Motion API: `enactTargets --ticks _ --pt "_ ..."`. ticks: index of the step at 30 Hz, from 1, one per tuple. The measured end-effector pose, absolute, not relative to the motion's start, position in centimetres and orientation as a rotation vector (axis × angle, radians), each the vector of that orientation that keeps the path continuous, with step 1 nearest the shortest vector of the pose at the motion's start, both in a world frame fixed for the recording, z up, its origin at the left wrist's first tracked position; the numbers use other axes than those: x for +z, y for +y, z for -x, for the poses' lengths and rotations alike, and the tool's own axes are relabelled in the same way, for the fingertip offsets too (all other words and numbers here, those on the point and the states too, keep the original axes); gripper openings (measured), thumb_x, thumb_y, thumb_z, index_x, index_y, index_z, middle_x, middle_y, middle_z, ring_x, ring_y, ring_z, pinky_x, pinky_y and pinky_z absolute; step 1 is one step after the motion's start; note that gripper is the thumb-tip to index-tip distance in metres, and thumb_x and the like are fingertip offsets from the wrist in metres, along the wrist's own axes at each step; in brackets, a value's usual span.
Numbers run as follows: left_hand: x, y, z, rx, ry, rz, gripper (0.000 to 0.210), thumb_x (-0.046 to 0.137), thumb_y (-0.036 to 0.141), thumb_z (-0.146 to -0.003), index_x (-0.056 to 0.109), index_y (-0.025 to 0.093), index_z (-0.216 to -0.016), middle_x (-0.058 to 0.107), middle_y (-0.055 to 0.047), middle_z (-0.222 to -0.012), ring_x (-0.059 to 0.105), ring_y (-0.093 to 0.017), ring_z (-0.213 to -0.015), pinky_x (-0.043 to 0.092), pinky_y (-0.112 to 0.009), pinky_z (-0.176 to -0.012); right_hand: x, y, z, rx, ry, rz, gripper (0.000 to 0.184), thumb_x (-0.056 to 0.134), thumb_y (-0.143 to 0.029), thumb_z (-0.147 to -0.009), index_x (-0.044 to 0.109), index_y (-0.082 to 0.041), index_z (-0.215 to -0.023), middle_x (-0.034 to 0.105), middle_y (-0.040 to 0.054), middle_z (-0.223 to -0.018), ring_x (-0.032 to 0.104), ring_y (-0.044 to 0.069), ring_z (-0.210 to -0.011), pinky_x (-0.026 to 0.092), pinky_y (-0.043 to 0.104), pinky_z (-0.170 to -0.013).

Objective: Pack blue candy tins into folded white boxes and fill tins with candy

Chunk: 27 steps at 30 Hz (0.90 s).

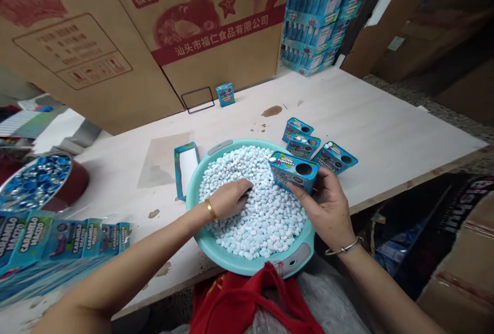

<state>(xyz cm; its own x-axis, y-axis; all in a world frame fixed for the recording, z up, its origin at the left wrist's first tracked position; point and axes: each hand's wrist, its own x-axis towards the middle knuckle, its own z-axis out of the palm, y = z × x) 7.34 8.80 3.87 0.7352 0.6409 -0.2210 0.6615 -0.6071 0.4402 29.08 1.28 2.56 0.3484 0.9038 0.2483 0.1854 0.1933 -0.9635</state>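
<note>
red apron [247,303] lies closest, just below a teal basin [197,233] of pale candies [266,226]. the left hand [228,199] dips into them, fingers curled; whether it grips any, i cannot tell. the right hand [331,210] holds a blue box [291,174] over the basin's right side, round hole [304,169] facing up. the box should be light, thin-walled and easily crushed, so best pinched gently by its sides; the candies look hard and slippery.
</note>
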Motion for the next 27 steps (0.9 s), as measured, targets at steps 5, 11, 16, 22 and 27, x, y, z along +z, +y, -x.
enactTargets --ticks 5,11,16,22,27 --pt "6.8 8.6 -4.5 0.108 0.948 -2.299 0.017 0.048 0.024 -0.088 0.052 0.018 -0.103 0.062 -0.006 -0.098 0.058 -0.017 -0.084 0.047 -0.032 -0.077 2.8 1.3 -29.3 0.735 -1.102 1.262 0.044 0.072 -0.035 -0.077 0.052 -0.024 -0.114 0.060 0.0059 -0.114 0.058 0.023 -0.105 0.048 0.042 -0.095" --pt "15.2 8.0 -2.6 0.108 0.963 -2.403 0.023 0.047 0.030 -0.093 0.054 0.016 -0.110 0.063 -0.007 -0.099 0.058 -0.014 -0.084 0.046 -0.028 -0.075 3.7 0.7 -29.1 0.552 -1.383 1.401 0.035 0.065 -0.031 -0.082 0.053 -0.024 -0.114 0.061 0.0065 -0.109 0.059 0.024 -0.100 0.050 0.039 -0.087" --pt "20.0 8.2 -4.8 -0.074 0.903 -2.598 0.022 0.045 0.027 -0.093 0.057 0.017 -0.109 0.064 -0.006 -0.094 0.057 -0.014 -0.080 0.043 -0.025 -0.070 4.9 0.3 -28.0 0.472 -1.614 1.340 0.033 0.054 -0.022 -0.085 0.051 -0.025 -0.118 0.060 0.0073 -0.113 0.058 0.025 -0.107 0.047 0.041 -0.094" --pt "23.4 8.9 -7.9 -0.377 0.926 -2.738 0.011 0.051 0.027 -0.086 0.058 0.019 -0.086 0.058 -0.002 -0.072 0.051 -0.013 -0.059 0.036 -0.026 -0.056 4.6 0.1 -27.5 0.476 -1.640 1.310 0.034 0.052 -0.020 -0.086 0.050 -0.025 -0.119 0.059 0.0084 -0.115 0.056 0.024 -0.111 0.046 0.042 -0.096" --pt "24.5 8.7 -10.0 -0.435 0.911 -2.804 0.012 0.052 0.026 -0.083 0.056 0.020 -0.073 0.050 0.001 -0.059 0.045 -0.012 -0.052 0.037 -0.027 -0.058 4.4 0.1 -27.3 0.468 -1.629 1.313 0.033 0.054 -0.020 -0.085 0.050 -0.024 -0.117 0.060 0.0080 -0.112 0.058 0.023 -0.107 0.047 0.041 -0.094"
